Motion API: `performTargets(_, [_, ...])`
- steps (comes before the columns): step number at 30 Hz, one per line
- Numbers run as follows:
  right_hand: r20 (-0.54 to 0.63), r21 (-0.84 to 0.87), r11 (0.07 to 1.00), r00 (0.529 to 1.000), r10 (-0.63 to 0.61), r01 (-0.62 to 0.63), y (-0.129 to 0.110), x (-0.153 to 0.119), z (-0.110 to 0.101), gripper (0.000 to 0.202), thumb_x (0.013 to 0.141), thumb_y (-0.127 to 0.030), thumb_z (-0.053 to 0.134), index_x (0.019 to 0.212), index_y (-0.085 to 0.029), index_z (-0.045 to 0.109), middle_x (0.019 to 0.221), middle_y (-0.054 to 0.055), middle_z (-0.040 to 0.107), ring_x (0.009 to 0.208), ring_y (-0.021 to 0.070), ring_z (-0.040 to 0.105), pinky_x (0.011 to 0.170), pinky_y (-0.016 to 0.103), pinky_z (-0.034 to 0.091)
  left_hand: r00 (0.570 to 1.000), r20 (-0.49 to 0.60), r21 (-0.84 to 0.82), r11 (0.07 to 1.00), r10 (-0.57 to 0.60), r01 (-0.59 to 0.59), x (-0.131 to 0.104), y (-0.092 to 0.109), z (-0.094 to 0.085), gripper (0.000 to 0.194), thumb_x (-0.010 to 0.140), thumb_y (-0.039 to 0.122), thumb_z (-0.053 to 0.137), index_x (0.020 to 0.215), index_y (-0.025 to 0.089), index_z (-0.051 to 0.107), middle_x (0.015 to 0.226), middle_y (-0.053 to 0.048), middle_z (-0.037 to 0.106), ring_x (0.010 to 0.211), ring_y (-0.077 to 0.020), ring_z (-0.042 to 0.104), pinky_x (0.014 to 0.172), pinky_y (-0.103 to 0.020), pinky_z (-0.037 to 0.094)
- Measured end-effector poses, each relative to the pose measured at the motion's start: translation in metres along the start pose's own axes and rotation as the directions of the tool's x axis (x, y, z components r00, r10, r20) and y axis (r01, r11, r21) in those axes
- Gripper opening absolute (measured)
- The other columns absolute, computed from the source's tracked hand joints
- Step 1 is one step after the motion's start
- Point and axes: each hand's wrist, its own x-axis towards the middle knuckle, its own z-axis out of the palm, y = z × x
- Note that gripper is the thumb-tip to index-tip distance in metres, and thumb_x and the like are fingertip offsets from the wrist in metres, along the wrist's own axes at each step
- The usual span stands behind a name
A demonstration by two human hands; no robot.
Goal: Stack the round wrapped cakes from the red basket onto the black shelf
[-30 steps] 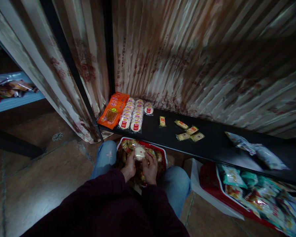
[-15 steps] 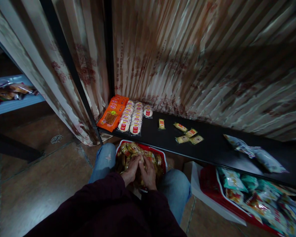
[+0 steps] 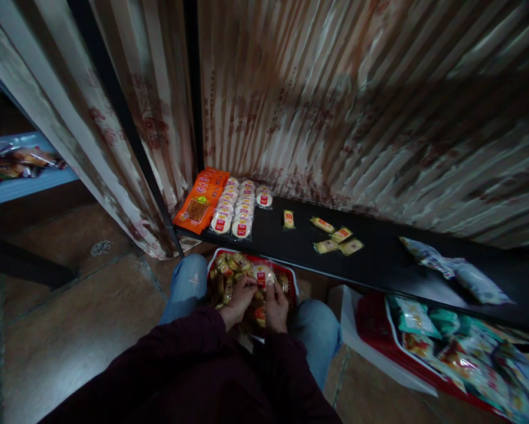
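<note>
Between my knees, a red basket with a white rim holds many small yellow-wrapped snack packets. Over it, a round white wrapped cracker with a red label is held between both hands. My left hand pinches its left edge with fingers closed. On the right side, the thumb of my right hand presses on the wrapper, its fingers partly hidden behind. Matching round crackers lie in overlapping rows on the black shelf, beside orange snack packs.
Several yellow packets lie mid-shelf, with silvery bags farther right. Under the shelf's right end stands another red basket full of bagged snacks. A pleated curtain hangs behind, and a black post rises at the left.
My hands, earlier close together over the basket, have parted slightly. The round cracker now shows its white face and red label between them. The shelf goods have stayed put.
</note>
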Motion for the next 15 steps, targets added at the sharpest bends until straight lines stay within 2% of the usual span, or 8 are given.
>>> performTargets(3, [-0.021,0.130,0.985,0.993,0.117,-0.114,0.0026,0.0006,0.0026,0.061,0.073,-0.059,0.062,0.117,-0.017,0.065,0.099,0.006,0.073,0.089,0.0205,0.067,0.078,0.031,0.053,0.999,0.009,0.039,0.999,0.031,-0.031,0.0018,0.0006,0.0000,0.016,0.069,0.006,0.053,0.075,0.018,0.061,0.077,0.000,0.063,0.076,-0.0129,0.059,0.077,-0.025,0.046])
performTargets(6, [-0.051,0.212,0.965,0.985,0.167,-0.153,0.0013,0.0011,0.0051,0.069,0.071,-0.059,0.064,0.125,-0.018,0.060,0.097,0.006,0.073,0.081,0.0183,0.067,0.074,0.030,0.054,1.000,0.001,0.070,0.998,0.002,-0.002,0.0033,0.0014,-0.0002,0.020,0.069,0.003,0.051,0.076,0.019,0.061,0.077,0.000,0.062,0.072,-0.0123,0.058,0.070,-0.024,0.046])
performTargets(8, [-0.064,0.196,0.968,0.983,0.175,-0.159,-0.0012,0.0017,0.0057,0.072,0.070,-0.061,0.064,0.127,-0.017,0.058,0.095,0.006,0.073,0.078,0.0181,0.068,0.071,0.029,0.054,1.000,-0.009,0.075,0.997,0.005,-0.004,0.0035,0.0019,-0.0007,0.022,0.069,0.002,0.050,0.078,0.019,0.061,0.078,0.000,0.062,0.072,-0.0124,0.058,0.069,-0.024,0.046])
performTargets(12, [-0.080,0.105,0.981,0.982,0.170,-0.161,-0.0057,0.0041,0.0054,0.075,0.069,-0.064,0.061,0.126,-0.014,0.060,0.100,0.009,0.073,0.082,0.0207,0.068,0.070,0.029,0.054,0.994,-0.051,0.085,0.992,0.095,-0.090,0.0042,0.0023,-0.0016,0.022,0.068,0.000,0.051,0.075,0.019,0.061,0.077,0.001,0.063,0.079,-0.0130,0.060,0.080,-0.026,0.046])
performTargets(15, [-0.098,0.097,0.979,0.977,0.189,-0.180,-0.0053,0.0074,0.0058,0.077,0.068,-0.064,0.061,0.126,-0.014,0.061,0.102,0.010,0.073,0.083,0.0218,0.068,0.069,0.030,0.055,0.989,-0.067,0.084,0.989,0.128,-0.122,0.0074,0.0032,-0.0010,0.023,0.066,-0.001,0.053,0.076,0.019,0.061,0.075,0.001,0.062,0.080,-0.0138,0.060,0.081,-0.026,0.046])
